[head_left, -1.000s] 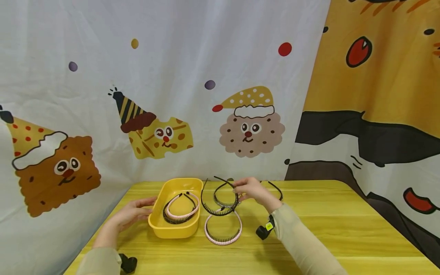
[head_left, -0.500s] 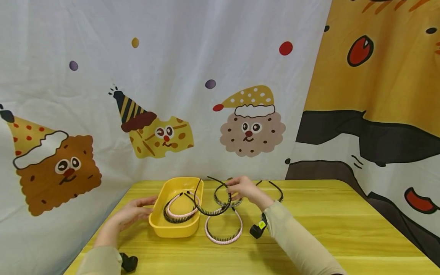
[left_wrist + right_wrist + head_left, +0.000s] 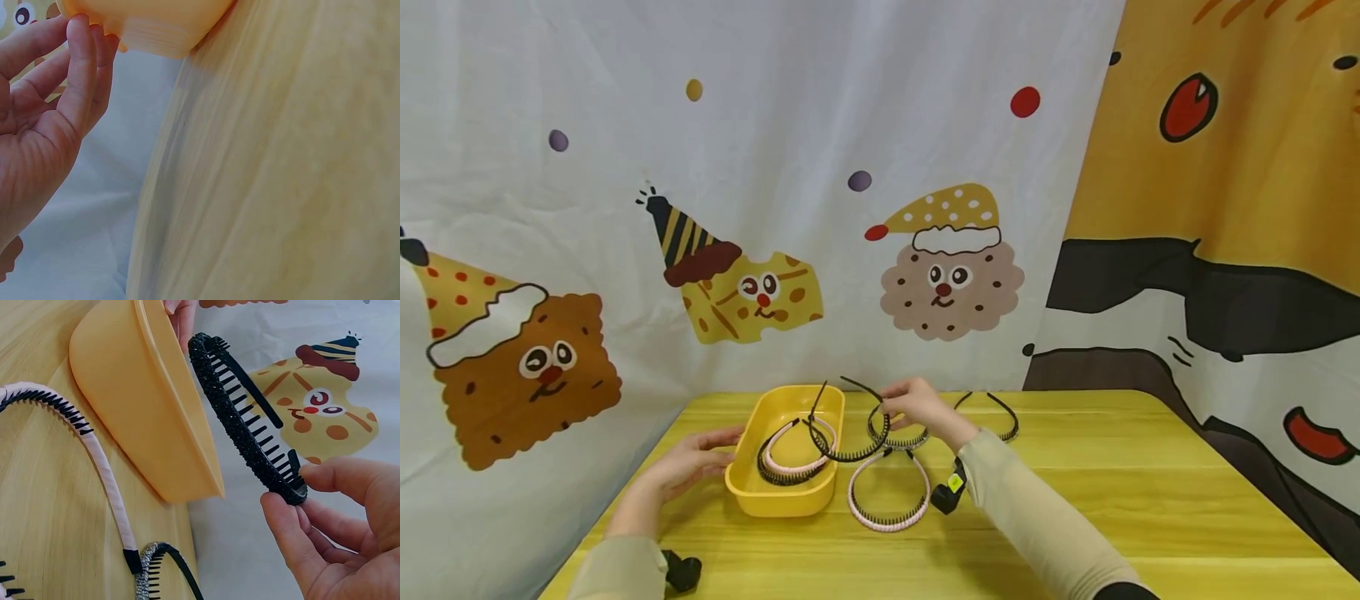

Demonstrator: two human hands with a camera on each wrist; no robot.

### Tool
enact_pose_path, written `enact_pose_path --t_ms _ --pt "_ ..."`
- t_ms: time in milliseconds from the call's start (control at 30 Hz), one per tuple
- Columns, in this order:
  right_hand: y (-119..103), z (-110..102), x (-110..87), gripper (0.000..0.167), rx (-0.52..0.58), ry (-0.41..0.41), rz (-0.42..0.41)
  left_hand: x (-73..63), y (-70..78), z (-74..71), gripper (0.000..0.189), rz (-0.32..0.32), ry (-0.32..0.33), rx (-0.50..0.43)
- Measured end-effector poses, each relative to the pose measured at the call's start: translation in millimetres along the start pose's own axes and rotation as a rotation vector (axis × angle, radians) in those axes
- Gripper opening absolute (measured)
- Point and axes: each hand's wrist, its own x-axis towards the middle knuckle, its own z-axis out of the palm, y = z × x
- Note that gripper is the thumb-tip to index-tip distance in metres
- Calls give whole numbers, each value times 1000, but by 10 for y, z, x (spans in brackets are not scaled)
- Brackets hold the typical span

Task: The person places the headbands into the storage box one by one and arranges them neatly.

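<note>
Fingers [image 3: 281,534] and thumb of the right hand [image 3: 917,404] pinch a black glittered headband [image 3: 240,434] by its right side, holding it aloft. Its curved crown faces the person; its long axis runs away toward the backdrop [image 3: 790,142], both open ends angled upward and its comb teeth facing inward. In the head view, the band's left side overlaps the right rim of a yellow bin [image 3: 782,505]. Opposite, the left hand [image 3: 688,460], fingers extended and slightly parted, touches the bin's left wall.

Inside the bin, a pink headband [image 3: 785,468] lies over a dark toothed one [image 3: 786,480], ends pointing away from the person. To the bin's right on the wood-grain worktop [image 3: 1150,492] lies a second pink headband [image 3: 887,526], ends also away, with a silver-grey headband [image 3: 908,444] just beyond. Farther right, another black headband [image 3: 1009,434] sits partly behind the right forearm. Cartoon biscuits and cheese decorate the backdrop.
</note>
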Motion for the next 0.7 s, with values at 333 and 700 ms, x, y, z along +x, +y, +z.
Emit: enact_pose_path --t_ms 333,700 --pt "-58 81 73 36 17 17 10 -7 31 18 65 -18 4 0" --pt "-121 168 109 38 42 8 3 -12 26 -4 65 -26 14 7"
